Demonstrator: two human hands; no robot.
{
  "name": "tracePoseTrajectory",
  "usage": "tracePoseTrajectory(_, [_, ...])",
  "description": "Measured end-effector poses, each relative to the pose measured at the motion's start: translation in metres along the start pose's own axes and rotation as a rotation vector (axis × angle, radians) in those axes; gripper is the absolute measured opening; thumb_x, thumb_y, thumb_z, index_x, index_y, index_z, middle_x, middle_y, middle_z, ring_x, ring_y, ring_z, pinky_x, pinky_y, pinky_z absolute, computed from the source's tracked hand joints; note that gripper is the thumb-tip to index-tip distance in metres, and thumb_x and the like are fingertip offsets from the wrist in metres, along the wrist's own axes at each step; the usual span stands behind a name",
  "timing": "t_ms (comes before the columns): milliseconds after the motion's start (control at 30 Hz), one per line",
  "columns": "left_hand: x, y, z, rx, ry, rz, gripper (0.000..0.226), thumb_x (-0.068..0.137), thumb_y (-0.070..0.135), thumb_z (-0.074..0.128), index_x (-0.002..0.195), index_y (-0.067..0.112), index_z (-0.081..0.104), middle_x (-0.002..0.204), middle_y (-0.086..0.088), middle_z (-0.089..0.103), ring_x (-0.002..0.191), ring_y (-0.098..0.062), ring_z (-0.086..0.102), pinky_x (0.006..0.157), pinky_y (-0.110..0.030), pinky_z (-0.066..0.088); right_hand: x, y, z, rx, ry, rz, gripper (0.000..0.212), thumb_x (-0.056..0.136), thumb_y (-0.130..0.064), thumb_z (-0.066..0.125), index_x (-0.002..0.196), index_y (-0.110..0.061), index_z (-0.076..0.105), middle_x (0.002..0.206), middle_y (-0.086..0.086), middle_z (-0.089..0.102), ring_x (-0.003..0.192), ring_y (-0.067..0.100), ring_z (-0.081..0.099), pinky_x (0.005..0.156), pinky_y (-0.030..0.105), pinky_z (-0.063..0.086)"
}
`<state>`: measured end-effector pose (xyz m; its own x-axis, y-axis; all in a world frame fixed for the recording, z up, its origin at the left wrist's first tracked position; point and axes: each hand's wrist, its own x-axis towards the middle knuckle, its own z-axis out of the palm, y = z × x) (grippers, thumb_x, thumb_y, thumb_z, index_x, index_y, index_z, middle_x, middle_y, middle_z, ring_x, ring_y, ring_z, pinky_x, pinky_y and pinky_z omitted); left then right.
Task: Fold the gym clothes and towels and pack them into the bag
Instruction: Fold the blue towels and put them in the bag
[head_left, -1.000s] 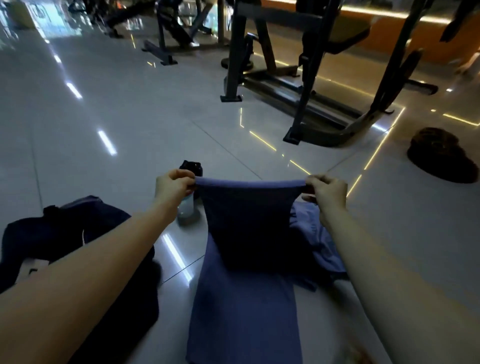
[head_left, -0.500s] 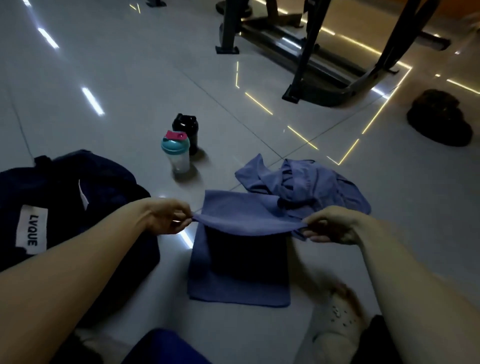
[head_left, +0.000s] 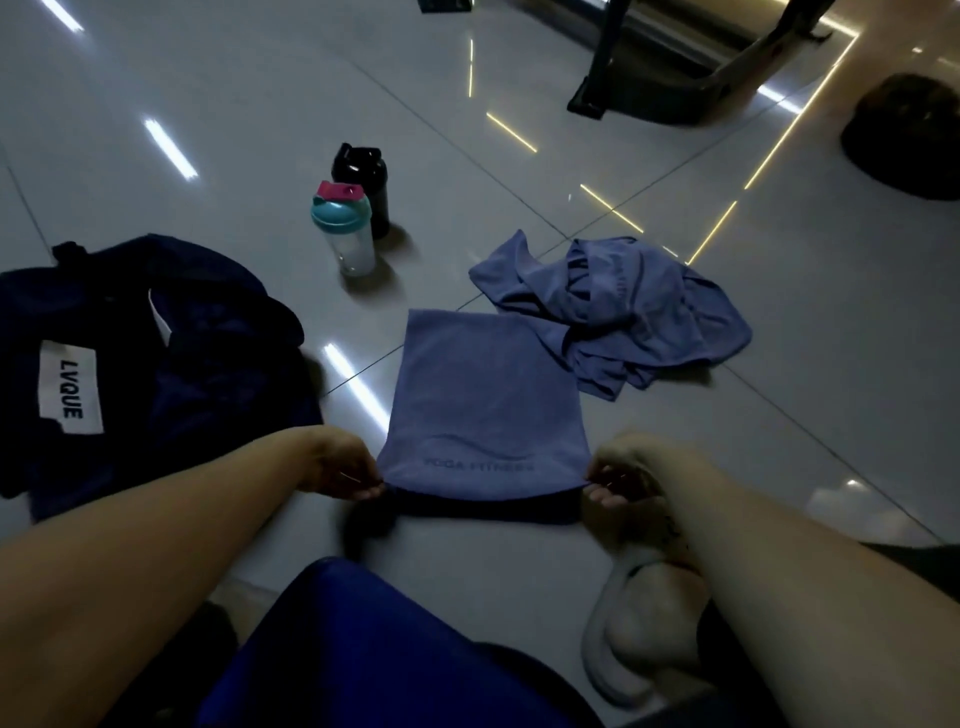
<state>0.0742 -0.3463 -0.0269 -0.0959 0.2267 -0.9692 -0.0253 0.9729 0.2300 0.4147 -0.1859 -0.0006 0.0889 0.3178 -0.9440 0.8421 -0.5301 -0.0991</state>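
Pinching towel (head_left: 483, 395): L hand (head_left: 343, 467), R hand (head_left: 618, 474)

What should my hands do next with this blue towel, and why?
Probably lower the pinched edge onto the layer beneath and let go. The left hand and right hand each pinch a near corner of the folded blue towel, and a dark gap shows under that edge, so the fold is not flat yet.

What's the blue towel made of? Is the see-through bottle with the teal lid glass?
The folded blue towel looks like soft matte cloth, maybe microfibre: it drapes limply, without shine. The clear bottle with the teal lid looks like smooth plastic, judging by its coloured flip cap; glass can't be ruled out.
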Motion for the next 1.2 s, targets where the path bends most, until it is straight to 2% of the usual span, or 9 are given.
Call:
tracePoseTrajectory(167, [0.016,-0.008,0.008,0.043,0.075,-0.068,0.016,0.096,0.001,0.058,0.101,-0.008,0.07,0.085,-0.017,0.073,0.075,-0.023,0.067,0.05,-0.028,0.058,0.031,0.011,0.019,-0.058,0.042,0.037,0.018,0.095,-0.006,0.064,0.079,-0.001,0.059,0.068,0.013,0.059,0.06,0.025,0.056,0.055,0.032,0.048])
tracePoseTrajectory(300, [0.028,-0.014,0.011,0.079,0.131,-0.072,0.012,0.094,0.002,0.061,0.1,-0.007,0.068,0.085,-0.017,0.069,0.074,-0.023,0.064,0.058,-0.028,0.056,0.053,0.019,0.028,-0.101,0.041,0.049,0.014,0.094,-0.008,0.064,0.084,0.002,0.063,0.073,0.021,0.064,0.075,0.031,0.061,0.068,0.041,0.049])
tracePoseTrajectory(533, [0.04,-0.018,0.01,0.119,0.2,-0.118,0.008,0.088,0.004,0.068,0.081,0.0,0.068,0.07,-0.011,0.065,0.06,-0.019,0.054,0.056,-0.024,0.045,0.073,0.018,0.036,-0.024,0.063,0.068,0.009,0.095,0.008,0.057,0.089,0.006,0.05,0.06,0.023,0.059,0.054,0.031,0.058,0.056,0.039,0.049])
tracePoseTrajectory(667, [0.043,-0.019,0.017,0.144,0.241,-0.119,0.013,0.088,0.002,0.067,0.076,0.002,0.064,0.066,-0.01,0.062,0.056,-0.018,0.05,0.054,-0.024,0.042,0.077,0.019,0.04,-0.123,0.053,0.101,0.016,0.093,0.002,0.063,0.084,0.002,0.05,0.074,0.023,0.064,0.061,0.03,0.059,0.062,0.039,0.051])
tracePoseTrajectory(733, [0.043,-0.018,0.022,0.133,0.252,-0.103,0.014,0.086,0.003,0.073,0.077,0.003,0.063,0.067,-0.01,0.062,0.056,-0.018,0.051,0.053,-0.025,0.044,0.072,0.018,0.041,-0.285,0.15,0.007,0.023,0.086,-0.01,0.075,0.084,-0.001,0.054,0.085,0.018,0.067,0.065,0.028,0.063,0.064,0.04,0.058])
tracePoseTrajectory(867, [0.045,-0.016,0.033,0.088,0.367,0.005,0.03,0.074,0.011,0.088,0.081,0.002,0.059,0.067,-0.013,0.06,0.058,-0.023,0.056,0.052,-0.03,0.05,0.054,0.016,0.038,-0.553,0.317,-0.14,0.036,0.077,-0.026,0.084,0.085,-0.009,0.053,0.085,0.009,0.059,0.079,0.028,0.06,0.067,0.036,0.05])
tracePoseTrajectory(1000, [0.044,-0.013,0.041,0.318,0.495,0.077,0.042,0.066,0.022,0.091,0.085,0.004,0.058,0.086,-0.016,0.067,0.076,-0.031,0.068,0.067,-0.035,0.057,0.057,0.016,0.042,-0.545,0.308,-0.154,0.031,0.08,-0.022,0.082,0.082,-0.009,0.055,0.082,0.009,0.059,0.07,0.023,0.059,0.059,0.035,0.046])
tracePoseTrajectory(1067, [0.042,-0.012,0.043,0.405,0.499,0.087,0.046,0.069,0.028,0.089,0.093,0.007,0.055,0.095,-0.014,0.064,0.088,-0.031,0.066,0.074,-0.034,0.054,0.058,0.015,0.043,-0.542,0.293,-0.161,0.031,0.081,-0.022,0.081,0.081,-0.008,0.053,0.085,0.01,0.06,0.077,0.026,0.061,0.062,0.034,0.047])
tracePoseTrajectory(1200, [0.042,-0.006,0.035,0.28,0.449,0.118,0.042,0.07,0.026,0.085,0.091,0.002,0.057,0.09,-0.016,0.065,0.083,-0.032,0.067,0.072,-0.037,0.06,0.061,0.015,0.042,-0.565,0.224,-0.102,0.024,0.08,-0.017,0.077,0.083,-0.004,0.056,0.088,0.012,0.064,0.081,0.029,0.065,0.064,0.034,0.051])
